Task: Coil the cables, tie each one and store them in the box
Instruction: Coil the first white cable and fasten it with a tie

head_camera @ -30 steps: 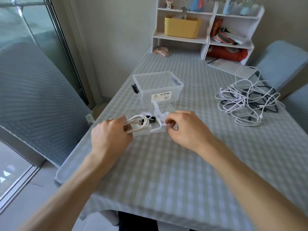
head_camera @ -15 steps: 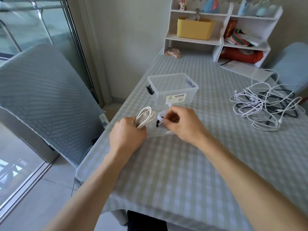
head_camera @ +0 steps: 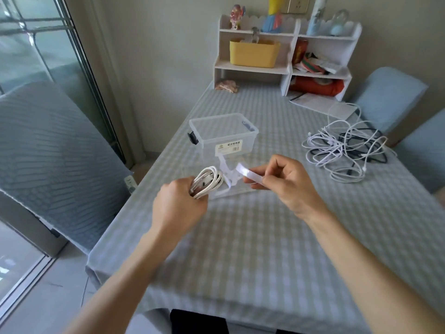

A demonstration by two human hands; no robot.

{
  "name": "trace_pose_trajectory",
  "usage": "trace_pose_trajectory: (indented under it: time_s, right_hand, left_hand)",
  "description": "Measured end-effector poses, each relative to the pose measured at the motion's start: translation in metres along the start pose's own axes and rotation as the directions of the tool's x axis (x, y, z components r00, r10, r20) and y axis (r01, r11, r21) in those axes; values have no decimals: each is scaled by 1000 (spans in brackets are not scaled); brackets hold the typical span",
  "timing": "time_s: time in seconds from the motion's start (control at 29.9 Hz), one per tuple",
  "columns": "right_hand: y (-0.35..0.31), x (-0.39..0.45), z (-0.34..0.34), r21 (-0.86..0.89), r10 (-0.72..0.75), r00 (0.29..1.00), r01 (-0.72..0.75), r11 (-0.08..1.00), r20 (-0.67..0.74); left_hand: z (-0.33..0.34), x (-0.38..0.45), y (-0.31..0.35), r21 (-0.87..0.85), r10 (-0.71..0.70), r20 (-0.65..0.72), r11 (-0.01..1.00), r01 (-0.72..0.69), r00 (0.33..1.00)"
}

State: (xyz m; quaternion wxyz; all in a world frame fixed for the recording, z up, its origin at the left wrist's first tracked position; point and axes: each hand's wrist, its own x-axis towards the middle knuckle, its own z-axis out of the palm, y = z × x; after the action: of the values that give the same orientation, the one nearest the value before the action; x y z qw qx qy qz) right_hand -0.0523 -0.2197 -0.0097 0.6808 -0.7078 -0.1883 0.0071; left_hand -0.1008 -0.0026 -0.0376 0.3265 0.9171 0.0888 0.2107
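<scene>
My left hand (head_camera: 179, 203) grips a coiled white cable (head_camera: 209, 180) just above the table. My right hand (head_camera: 284, 183) pinches a white strap tie (head_camera: 248, 175) lifted off the clear lid (head_camera: 231, 189) that lies in front of the box. More white ties (head_camera: 227, 172) lie on that lid. The clear plastic box (head_camera: 222, 136) stands open and upright just beyond my hands, with a label on its front. A tangle of white and black cables (head_camera: 346, 150) lies on the table to the right.
A white shelf unit (head_camera: 286, 51) with a yellow bin (head_camera: 252, 53) stands at the table's far end. Papers (head_camera: 320, 103) lie in front of it. A grey chair (head_camera: 50, 162) is at the left, blue chairs (head_camera: 390, 97) at the right. The checked tablecloth (head_camera: 252, 249) reaches my body.
My right hand has lifted a white tie off the lid and drawn it to the right. My left hand has kept its grip on the coil. The camera has tilted up.
</scene>
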Motion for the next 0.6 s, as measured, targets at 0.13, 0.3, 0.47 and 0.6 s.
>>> trace_pose_trajectory:
  time_s: [0.13,0.3,0.47,0.6]
  right_hand:
    - [13,-28,-37,6,136,981,-136,991,-140]
    - [22,-58,-78,-154,157,955,-199,968,-251]
    - [17,-72,-105,-708,-106,965,-100,699,-241]
    - [23,-70,-113,-896,57,987,-158,415,-148]
  left_hand:
    - [22,-4,33,40,107,92,993,-111,990]
    - [66,-6,83,19,200,221,978,-209,954]
    - [98,3,118,-9,297,239,953,-304,925]
    - [115,10,129,-29,303,245,952,-305,921]
